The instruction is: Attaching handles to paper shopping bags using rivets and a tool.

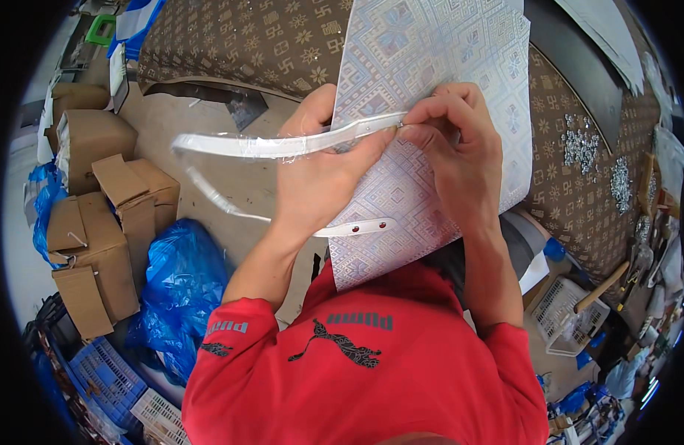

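Note:
My left hand (316, 174) is closed around a white strap (242, 147) and the left edge of a stiff patterned sheet (386, 182). Its thumb presses near the strap's upper end. The fingers of my right hand (464, 141) pinch at that same end, over the sheet; a tiny shiny piece shows between the fingertips, too small to make out. The strap loops out to the left, with clear film wrapped around part of it. Its lower end (368, 228) lies on the sheet, fixed there by two dark red, shiny studs.
A brown patterned cloth (245, 44) covers the work surface ahead and to the right. Small silvery pieces (581, 144) lie in piles on it at right. Cardboard boxes (97, 245) and a blue plastic bag (182, 282) stand at left. A white basket (568, 315) sits lower right.

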Demonstrator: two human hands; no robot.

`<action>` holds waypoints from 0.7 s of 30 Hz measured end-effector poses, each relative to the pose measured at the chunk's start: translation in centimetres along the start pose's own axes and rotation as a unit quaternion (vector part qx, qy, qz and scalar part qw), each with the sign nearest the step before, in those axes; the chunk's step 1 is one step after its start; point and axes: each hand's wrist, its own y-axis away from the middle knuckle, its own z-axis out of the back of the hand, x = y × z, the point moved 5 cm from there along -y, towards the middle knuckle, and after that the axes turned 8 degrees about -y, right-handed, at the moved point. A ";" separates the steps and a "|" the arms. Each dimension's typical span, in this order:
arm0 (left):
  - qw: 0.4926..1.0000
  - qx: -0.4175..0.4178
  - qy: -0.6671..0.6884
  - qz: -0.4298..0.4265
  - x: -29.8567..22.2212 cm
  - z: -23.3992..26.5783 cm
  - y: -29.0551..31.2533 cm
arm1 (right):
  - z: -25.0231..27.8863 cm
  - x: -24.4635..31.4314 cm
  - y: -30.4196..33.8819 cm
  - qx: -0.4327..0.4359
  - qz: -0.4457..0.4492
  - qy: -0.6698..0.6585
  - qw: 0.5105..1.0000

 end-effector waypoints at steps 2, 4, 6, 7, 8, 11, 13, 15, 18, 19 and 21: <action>0.999 0.016 -0.038 -0.023 -0.3 -0.1 -0.1 | 0.1 -0.1 0.0 -0.012 -0.001 0.004 1.000; 0.998 0.020 -0.059 -0.016 -0.4 0.0 -0.1 | 0.1 -0.2 -0.1 -0.035 0.004 0.008 0.999; 0.995 0.042 -0.088 -0.006 -0.5 -0.2 0.0 | -0.1 -0.2 -0.1 -0.038 0.011 0.008 0.999; 0.995 0.046 -0.084 -0.010 -0.6 -0.2 0.1 | -0.1 -0.3 -0.1 -0.045 0.016 0.013 0.999; 0.998 0.036 -0.058 -0.007 -0.6 0.0 0.2 | 0.7 -0.4 -0.1 -0.077 -0.002 0.033 0.996; 0.993 0.037 0.064 0.093 0.9 -0.8 -0.3 | 3.2 0.3 0.4 -0.080 0.040 0.061 0.994; 0.970 0.023 0.201 0.133 2.0 -1.5 -0.6 | 5.3 0.2 0.7 -0.014 -0.006 -0.104 0.994; 0.965 0.029 0.212 0.153 3.1 -2.1 -1.1 | 11.4 2.4 2.3 -0.126 0.060 0.108 0.984; 0.955 0.025 0.222 0.196 5.1 -2.7 -1.4 | 21.0 3.3 3.8 -0.312 -0.029 0.276 0.909; 0.957 0.030 0.217 0.188 5.4 -2.8 -1.5 | 23.8 3.2 4.3 -0.340 -0.082 0.349 0.870; 0.965 0.041 0.193 0.175 5.8 -2.8 -1.5 | 27.0 2.6 4.6 -0.284 -0.102 0.462 0.834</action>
